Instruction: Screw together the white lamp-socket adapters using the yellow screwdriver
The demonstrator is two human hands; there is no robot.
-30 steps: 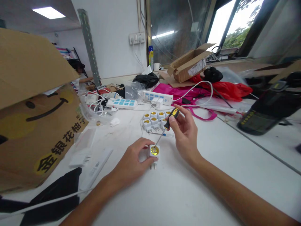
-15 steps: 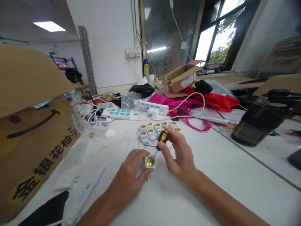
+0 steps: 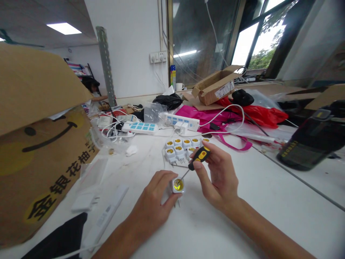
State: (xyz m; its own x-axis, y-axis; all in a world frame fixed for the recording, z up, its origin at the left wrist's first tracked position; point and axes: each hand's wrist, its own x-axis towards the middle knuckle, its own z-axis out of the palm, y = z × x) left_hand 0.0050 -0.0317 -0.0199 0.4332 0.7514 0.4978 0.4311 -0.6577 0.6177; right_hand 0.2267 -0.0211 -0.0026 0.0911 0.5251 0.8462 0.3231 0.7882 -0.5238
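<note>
The screwdriver (image 3: pixel 199 155) has a yellow-and-black handle and a silver shaft. The white plug adapter (image 3: pixel 178 185) shows a shiny yellow centre, and the cluster of adapters (image 3: pixel 178 145) beside it matches, white with yellow centres. The white table (image 3: pixel 269 194) carries a white power strip (image 3: pixel 139 127) with bright blue switches, a pink bag (image 3: pixel 199 116), a red bag (image 3: pixel 258 112) and a black bag (image 3: pixel 167 101). The brown cardboard box (image 3: pixel 40 162) bears yellow circles, a black smile and black characters.
</note>
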